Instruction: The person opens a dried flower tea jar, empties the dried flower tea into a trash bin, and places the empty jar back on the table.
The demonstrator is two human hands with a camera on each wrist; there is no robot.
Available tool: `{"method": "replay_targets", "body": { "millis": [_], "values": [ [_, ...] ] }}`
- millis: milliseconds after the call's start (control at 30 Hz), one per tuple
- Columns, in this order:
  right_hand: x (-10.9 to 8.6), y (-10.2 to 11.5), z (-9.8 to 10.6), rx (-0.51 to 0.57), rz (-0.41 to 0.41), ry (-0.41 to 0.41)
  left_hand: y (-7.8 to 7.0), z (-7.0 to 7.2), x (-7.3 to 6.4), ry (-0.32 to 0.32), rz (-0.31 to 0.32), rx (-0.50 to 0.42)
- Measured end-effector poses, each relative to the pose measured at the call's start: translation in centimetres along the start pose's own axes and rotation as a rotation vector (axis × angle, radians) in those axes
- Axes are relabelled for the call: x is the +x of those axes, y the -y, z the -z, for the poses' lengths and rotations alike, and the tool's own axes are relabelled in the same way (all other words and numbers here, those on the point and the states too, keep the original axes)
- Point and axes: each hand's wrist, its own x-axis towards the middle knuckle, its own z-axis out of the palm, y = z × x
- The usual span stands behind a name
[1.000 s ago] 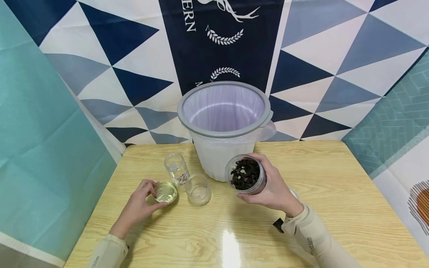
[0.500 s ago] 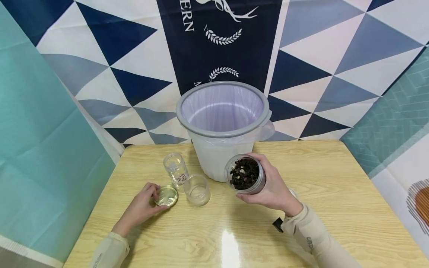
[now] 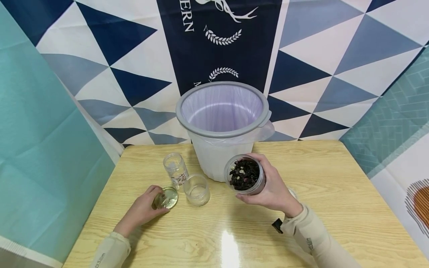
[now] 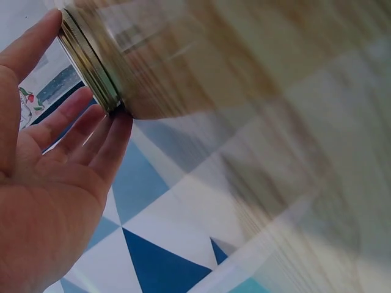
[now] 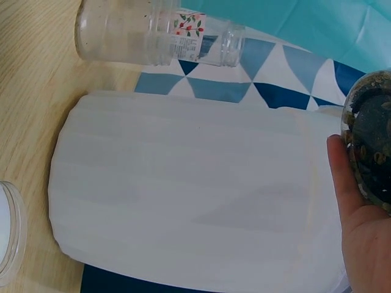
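My left hand (image 3: 142,209) holds a gold lid (image 3: 167,198) by its rim at the left of the table. The left wrist view shows the thumb on one side of the lid's edge (image 4: 90,60) and fingertips on the other. Raised in front of the bin, my right hand (image 3: 273,190) grips a clear jar (image 3: 260,183) tilted so its mouth faces me. Dark dried tea leaves (image 3: 245,173) with a few pale buds fill it. Two clear jars stand near the lid: a tall one with a printed label (image 3: 175,169) and a short wide one (image 3: 197,190).
A white bin (image 3: 214,156) with a grey rim and a purple liner stands at the back middle of the wooden table (image 3: 321,178). A round, white-centred lid (image 5: 8,235) lies near the bin's base in the right wrist view. Patterned cloth (image 3: 140,74) hangs behind.
My left hand has shifted slightly down and to the right with the gold lid, its fingers drawing lower round the rim. The right hand and its jar stay almost still.
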Motion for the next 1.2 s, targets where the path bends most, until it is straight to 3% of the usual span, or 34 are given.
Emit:
{"method": "replay_targets", "body": {
  "millis": [267, 433, 533, 667, 767, 833, 1033, 1200],
  "values": [
    [-0.4, 0.1, 0.0, -0.006, -0.012, 0.000, 0.0, 0.2, -0.6, -0.005, 0.015, -0.034],
    [-0.5, 0.3, 0.3, -0.007, -0.018, -0.007, -0.3, 3.2, 0.1, -0.085, -0.018, -0.010],
    [-0.4, 0.5, 0.7, 0.015, -0.019, -0.032, -0.8, 6.1, 1.9, -0.185, -0.061, 0.042],
    [-0.1, 0.7, 1.0, 0.056, -0.016, -0.059, -2.1, 9.5, 4.9, -0.379, -0.133, 0.078],
    [-0.1, 0.7, 1.1, 0.068, -0.021, -0.061, -3.2, 11.4, 6.9, -0.501, -0.174, 0.064],
    [-0.1, 0.7, 1.2, 0.061, -0.019, -0.070, -4.1, 12.4, 8.1, -0.542, -0.187, 0.047],
    [1.1, 1.1, 2.6, 0.001, 0.017, -0.155, -7.8, 15.3, 11.8, -0.530, -0.176, -0.018],
    [3.5, 2.3, 4.7, -0.025, 0.009, -0.228, -11.3, 17.3, 15.4, -0.437, -0.077, -0.061]
  ]
}}
